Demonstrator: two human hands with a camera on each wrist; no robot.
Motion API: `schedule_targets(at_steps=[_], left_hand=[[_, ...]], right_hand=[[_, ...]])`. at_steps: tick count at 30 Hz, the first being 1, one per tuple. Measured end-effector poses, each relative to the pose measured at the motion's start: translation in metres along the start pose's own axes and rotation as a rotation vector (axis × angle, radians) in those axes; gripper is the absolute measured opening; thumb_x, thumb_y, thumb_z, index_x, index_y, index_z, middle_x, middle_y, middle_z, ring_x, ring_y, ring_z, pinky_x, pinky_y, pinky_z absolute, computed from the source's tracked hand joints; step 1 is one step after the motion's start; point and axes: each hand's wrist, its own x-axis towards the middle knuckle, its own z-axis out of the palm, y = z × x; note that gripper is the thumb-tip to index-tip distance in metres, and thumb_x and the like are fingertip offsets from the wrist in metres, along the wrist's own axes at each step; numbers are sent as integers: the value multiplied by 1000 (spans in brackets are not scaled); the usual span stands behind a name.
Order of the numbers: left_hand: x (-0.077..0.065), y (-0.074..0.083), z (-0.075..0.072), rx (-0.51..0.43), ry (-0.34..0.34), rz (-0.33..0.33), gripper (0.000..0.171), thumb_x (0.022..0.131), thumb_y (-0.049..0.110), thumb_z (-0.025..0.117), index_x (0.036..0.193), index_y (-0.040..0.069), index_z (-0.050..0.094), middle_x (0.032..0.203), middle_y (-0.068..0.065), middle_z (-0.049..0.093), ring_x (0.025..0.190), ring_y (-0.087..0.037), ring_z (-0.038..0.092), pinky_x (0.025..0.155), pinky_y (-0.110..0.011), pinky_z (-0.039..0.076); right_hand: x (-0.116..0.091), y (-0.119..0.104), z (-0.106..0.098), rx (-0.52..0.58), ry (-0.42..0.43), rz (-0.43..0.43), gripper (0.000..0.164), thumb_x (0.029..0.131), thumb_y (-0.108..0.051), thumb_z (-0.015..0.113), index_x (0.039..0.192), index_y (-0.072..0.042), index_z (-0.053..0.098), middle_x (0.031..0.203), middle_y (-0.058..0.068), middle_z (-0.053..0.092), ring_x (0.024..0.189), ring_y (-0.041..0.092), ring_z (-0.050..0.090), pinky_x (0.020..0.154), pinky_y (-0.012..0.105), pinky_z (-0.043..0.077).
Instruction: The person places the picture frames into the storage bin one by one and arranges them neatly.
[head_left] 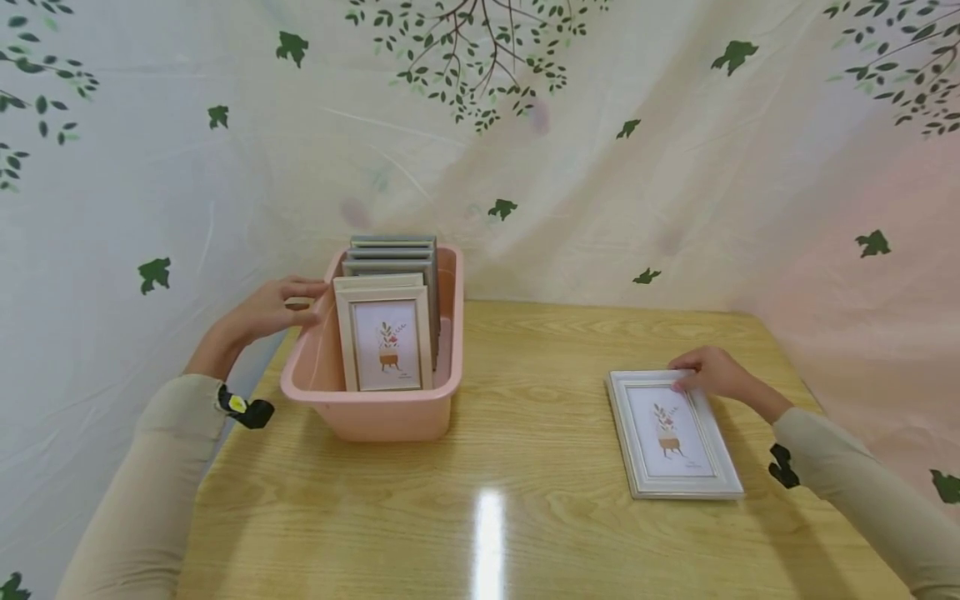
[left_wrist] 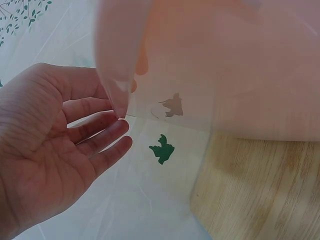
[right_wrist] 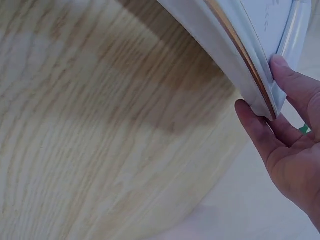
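Observation:
At the left of the table, my left hand (head_left: 270, 310) holds the rim of a pink plastic bin (head_left: 390, 417). In the left wrist view its fingers (left_wrist: 107, 154) lie under the rim, partly hidden by it. Inside the bin, a cream picture frame (head_left: 345, 342) faces me in front of several grey frames (head_left: 393, 254), all upright. On the right, my right hand (head_left: 716, 372) pinches the far right corner of a white picture frame (head_left: 622, 437) with a plant print. Its thumb (right_wrist: 282, 70) presses the face, fingers underneath; a brown stripe runs along the layered edge.
The wooden table (head_left: 525, 417) has its far edge against a white curtain (head_left: 585, 167) printed with leaves. The right part inside the bin shows bare bottom beside the frames. A bright light reflection (head_left: 489, 542) lies on the near tabletop.

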Motion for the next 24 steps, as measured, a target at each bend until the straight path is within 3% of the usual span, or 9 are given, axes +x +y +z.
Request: schedule_targets(at_steps=[3, 10, 17, 24], left_hand=[[0, 0, 1, -1, -2, -6, 61, 95, 15, 68, 148, -7, 46, 155, -32, 40, 144, -49, 35, 111, -65, 38], [1, -2, 1, 5, -4, -15, 61, 96, 14, 68, 149, -7, 46, 155, -32, 39, 145, -49, 34, 112, -65, 38], [0, -1, 0, -11, -10, -9, 62, 96, 12, 68, 149, -9, 44, 155, -33, 37, 144, -51, 34, 111, -66, 38], [-1, -1, 1, -2, -7, -5, 61, 96, 12, 68, 148, -9, 45, 155, -33, 38, 145, -50, 34, 111, -66, 38]], right_hand=[[2, -4, -4, 11, -40, 5, 31, 87, -13, 80, 112, 6, 75, 108, 22, 76, 88, 20, 67, 73, 26, 53], [5, -15, -20, 76, -115, 25, 34, 87, -15, 81, 114, 6, 73, 110, 25, 73, 77, 17, 62, 58, 30, 56], [6, -21, -38, 191, -238, 86, 41, 92, -18, 76, 125, 5, 67, 116, 21, 72, 86, 19, 69, 70, 35, 62], [6, -25, -56, 273, -317, 101, 38, 94, -18, 73, 126, 2, 67, 122, 20, 70, 96, 23, 70, 78, 41, 63]])
